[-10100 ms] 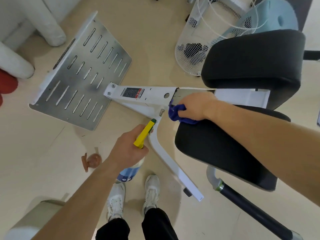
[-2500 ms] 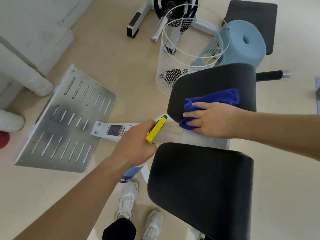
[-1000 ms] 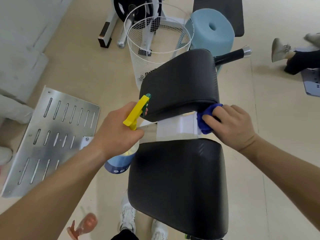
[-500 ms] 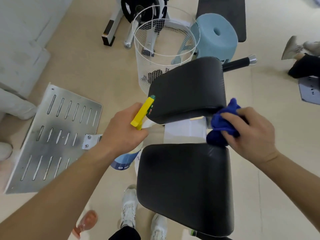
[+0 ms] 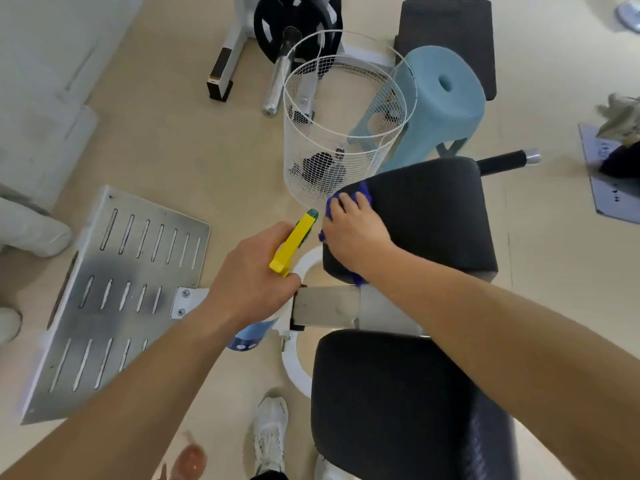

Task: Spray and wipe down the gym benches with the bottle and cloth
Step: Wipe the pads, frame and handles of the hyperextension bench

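Two black bench pads sit on a white frame: the far pad (image 5: 433, 216) and the near pad (image 5: 391, 403). My right hand (image 5: 356, 233) presses a blue cloth (image 5: 349, 199) against the far pad's left edge; most of the cloth is hidden under the hand. My left hand (image 5: 249, 275) grips a spray bottle (image 5: 294, 237) with a yellow trigger head, held just left of the pads. Its blue-labelled body (image 5: 249, 337) shows below the hand.
A white wire basket (image 5: 339, 133) and a light blue stool (image 5: 440, 109) stand beyond the far pad. A slotted metal footplate (image 5: 117, 299) lies on the floor at left. A barbell with a weight plate (image 5: 298, 26) is farther back. My white shoes (image 5: 270, 434) are below.
My right hand has carried the cloth from the right end of the gap between the pads across to the far pad's left edge. The left hand keeps hold of the bottle.
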`<act>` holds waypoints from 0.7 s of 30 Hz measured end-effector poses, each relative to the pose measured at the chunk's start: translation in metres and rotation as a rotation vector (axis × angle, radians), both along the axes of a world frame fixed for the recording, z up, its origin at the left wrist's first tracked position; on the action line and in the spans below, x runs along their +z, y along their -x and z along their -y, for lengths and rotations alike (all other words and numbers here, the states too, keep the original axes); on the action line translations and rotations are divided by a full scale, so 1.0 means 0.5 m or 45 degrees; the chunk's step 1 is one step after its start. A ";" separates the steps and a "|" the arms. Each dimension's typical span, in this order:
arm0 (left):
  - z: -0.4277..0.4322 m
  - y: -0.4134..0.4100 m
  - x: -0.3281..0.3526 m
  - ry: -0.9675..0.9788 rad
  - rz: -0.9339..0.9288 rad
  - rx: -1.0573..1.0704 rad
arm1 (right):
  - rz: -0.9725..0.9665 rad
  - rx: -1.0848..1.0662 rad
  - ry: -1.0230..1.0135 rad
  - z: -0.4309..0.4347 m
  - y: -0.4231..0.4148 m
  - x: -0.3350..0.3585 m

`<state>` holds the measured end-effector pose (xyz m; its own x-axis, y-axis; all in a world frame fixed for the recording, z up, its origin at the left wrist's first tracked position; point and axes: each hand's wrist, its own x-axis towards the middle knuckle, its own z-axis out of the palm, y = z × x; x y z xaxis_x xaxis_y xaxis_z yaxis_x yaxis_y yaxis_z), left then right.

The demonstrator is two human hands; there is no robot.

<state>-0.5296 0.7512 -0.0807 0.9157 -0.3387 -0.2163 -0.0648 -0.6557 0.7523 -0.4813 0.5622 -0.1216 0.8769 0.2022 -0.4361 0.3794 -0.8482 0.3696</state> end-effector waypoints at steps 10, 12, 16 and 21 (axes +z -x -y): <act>-0.006 -0.112 -0.004 -0.035 -0.064 -0.190 | 0.100 -0.366 -0.246 0.169 -0.132 0.141; 0.012 -0.138 0.002 -0.054 -0.079 -0.238 | 0.021 -0.517 -0.312 0.209 -0.155 0.178; 0.063 -0.178 0.026 -0.058 -0.078 -0.357 | -0.021 -0.717 -0.433 0.270 -0.172 0.209; 0.128 -0.231 0.076 -0.029 -0.136 -0.487 | 0.167 -0.952 -0.745 0.361 -0.147 0.222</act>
<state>-0.4142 0.6874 -0.0427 0.6962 -0.6450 -0.3150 -0.2300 -0.6162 0.7533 -0.4079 0.3817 -0.0104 0.9022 -0.2748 -0.3326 -0.3492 -0.9179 -0.1887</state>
